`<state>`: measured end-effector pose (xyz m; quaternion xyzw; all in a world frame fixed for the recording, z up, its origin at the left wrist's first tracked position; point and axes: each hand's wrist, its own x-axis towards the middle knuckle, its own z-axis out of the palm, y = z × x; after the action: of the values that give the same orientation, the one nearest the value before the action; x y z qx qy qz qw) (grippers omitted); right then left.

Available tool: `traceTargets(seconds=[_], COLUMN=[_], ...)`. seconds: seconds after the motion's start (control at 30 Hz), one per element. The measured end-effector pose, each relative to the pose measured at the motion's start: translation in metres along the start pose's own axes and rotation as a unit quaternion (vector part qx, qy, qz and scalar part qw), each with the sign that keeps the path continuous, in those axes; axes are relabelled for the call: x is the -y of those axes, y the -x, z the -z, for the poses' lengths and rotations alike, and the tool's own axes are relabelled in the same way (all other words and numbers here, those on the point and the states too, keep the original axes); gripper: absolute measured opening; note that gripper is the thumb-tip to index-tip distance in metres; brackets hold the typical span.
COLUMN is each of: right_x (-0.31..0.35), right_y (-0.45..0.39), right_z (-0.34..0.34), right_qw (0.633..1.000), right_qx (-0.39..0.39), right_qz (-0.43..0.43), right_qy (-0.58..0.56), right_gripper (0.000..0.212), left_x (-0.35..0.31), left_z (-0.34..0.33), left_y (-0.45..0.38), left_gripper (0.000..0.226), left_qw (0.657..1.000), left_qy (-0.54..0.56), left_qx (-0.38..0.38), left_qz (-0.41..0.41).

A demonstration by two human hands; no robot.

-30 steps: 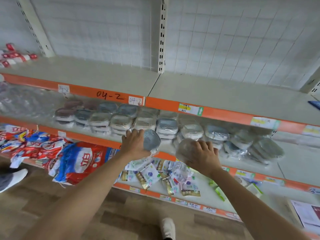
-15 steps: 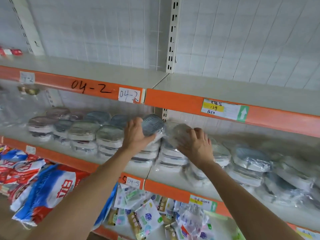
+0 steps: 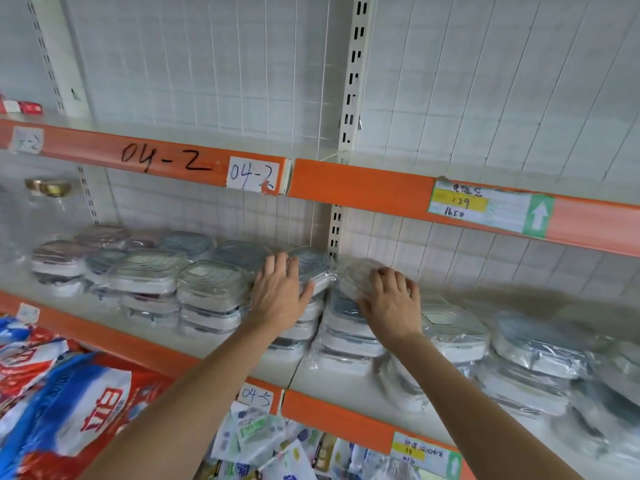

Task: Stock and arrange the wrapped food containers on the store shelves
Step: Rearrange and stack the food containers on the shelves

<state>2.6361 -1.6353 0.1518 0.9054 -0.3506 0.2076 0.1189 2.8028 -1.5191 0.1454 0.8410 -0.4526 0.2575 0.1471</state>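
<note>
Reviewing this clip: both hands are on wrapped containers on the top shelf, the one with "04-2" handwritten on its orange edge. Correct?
Not quite. In the head view the left hand and right hand are on wrapped containers on the shelf below the orange edge marked "04-2", not on the shelf above it. The rest stands.

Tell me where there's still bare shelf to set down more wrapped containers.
The top shelf above the orange rail is bare right of the upright. On the middle shelf, only the front strip before the stacks is free. It is crowded at the upright, where the left hand and right hand rest on the wrapped containers.
</note>
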Motion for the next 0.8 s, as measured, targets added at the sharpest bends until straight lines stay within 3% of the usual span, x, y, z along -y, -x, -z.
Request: traceTargets(seconds=[0.23,0.4,0.53,0.7,0.8], right_x=[0.029,0.068,0.115,0.186,0.237], right_y=[0.032,0.053,0.061,0.072,0.068], right_z=[0.03,0.061,0.101,0.144,0.163], right_qw=[0.987,0.968,0.949,0.921,0.913], right_qx=[-0.051,0.061,0.158,0.221,0.21], right_qz=[0.148,0.234,0.252,0.311,0.339], right_qy=[-0.017,-0.06,-0.107,-0.087,-0.091], right_gripper=[0.043,0.042,0.038,0.04,0.044], left_x=[0.005,0.033,0.075,0.14,0.187], left_z=[0.039,0.078,0.134,0.221,0.274], left_y=[0.046,0.097,0.126,0.168,0.182], left_gripper=[0.035,0.02,0.024,0.023,0.019], left_qw=[0.99,0.98,0.978,0.971,0.966], left_qy=[0.103,0.096,0.079,0.051,0.051], left_qx=[-0.026,0.079,0.159,0.234,0.248], left_qz=[-0.097,-0.158,-0.112,-0.012,0.048])
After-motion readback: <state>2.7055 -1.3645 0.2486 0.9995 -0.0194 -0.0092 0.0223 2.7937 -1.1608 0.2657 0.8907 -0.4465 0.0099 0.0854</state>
